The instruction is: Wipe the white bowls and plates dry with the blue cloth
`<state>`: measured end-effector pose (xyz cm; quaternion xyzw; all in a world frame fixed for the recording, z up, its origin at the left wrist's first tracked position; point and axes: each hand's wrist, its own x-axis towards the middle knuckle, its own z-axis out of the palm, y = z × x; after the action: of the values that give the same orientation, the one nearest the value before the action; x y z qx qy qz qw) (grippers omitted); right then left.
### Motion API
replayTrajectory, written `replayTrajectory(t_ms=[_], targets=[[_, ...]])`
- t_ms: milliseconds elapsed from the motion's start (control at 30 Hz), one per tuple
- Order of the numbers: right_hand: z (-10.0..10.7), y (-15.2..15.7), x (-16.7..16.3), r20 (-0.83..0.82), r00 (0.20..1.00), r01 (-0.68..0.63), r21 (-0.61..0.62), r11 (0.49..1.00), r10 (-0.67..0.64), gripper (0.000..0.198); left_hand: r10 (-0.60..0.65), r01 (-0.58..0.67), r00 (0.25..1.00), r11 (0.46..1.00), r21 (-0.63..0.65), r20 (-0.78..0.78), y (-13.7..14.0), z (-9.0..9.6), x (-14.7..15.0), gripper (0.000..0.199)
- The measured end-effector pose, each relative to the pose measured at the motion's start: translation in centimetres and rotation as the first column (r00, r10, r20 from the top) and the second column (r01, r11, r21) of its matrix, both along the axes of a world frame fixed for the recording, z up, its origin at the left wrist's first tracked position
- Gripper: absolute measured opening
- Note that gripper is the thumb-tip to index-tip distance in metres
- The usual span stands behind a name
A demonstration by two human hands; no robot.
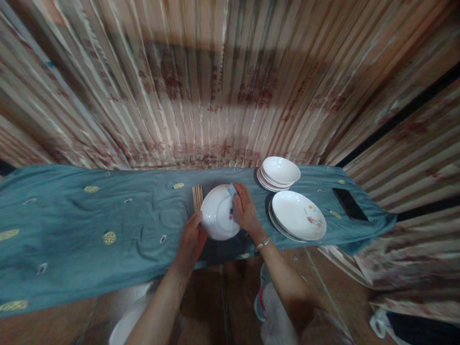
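A white bowl (217, 218) with small dark and red markings is held up above the cloth-covered table, its outer side towards me. My left hand (193, 235) grips its rim at the lower left. On the right side, my right hand (245, 209) presses a small pale blue cloth (233, 190) against the bowl. The palm side of that hand is hidden. Just behind the bowl, to the left, lies a bundle of wooden chopsticks (197, 195), partly covered by it.
To the right are a stack of white bowls (281, 170) and a stack of plates (298, 215) with a floral print. A black phone (349, 203) lies farther right. The green tablecloth (136, 206) spans the narrow table, with a pleated curtain (215, 96) hanging behind.
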<state>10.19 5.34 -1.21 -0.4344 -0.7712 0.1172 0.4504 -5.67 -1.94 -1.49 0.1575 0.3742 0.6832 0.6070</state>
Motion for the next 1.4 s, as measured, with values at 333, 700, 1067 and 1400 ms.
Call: replayTrajectory(t_ms=[333, 700, 1067, 1400], targets=[[-3.7, -1.7, 0.7, 0.069, 0.997, 0.043, -0.068, 0.997, -0.038, 0.053, 0.080, -0.074, 0.996, 0.990, -0.118, 0.048, 0.2, 0.3, 0.1, 0.020], [-5.5, -6.5, 0.6, 0.148, 0.989, 0.023, -0.091, 0.996, -0.009, 0.059, 0.048, -0.034, 0.994, 0.989, -0.144, 0.095, 0.6, 0.5, 0.1, 0.017], [-4.1, -9.2, 0.4, 0.259, 0.962, -0.078, -0.056, 0.995, 0.090, 0.061, 0.023, -0.021, 1.000, 0.993, -0.118, 0.016, 0.7, -0.2, 0.0, 0.020], [-2.7, -9.1, -0.7, 0.392, 0.894, -0.237, 0.005, 0.972, 0.216, 0.063, 0.063, -0.065, 0.998, 0.988, -0.143, -0.023, 0.7, 0.4, 0.3, 0.021]])
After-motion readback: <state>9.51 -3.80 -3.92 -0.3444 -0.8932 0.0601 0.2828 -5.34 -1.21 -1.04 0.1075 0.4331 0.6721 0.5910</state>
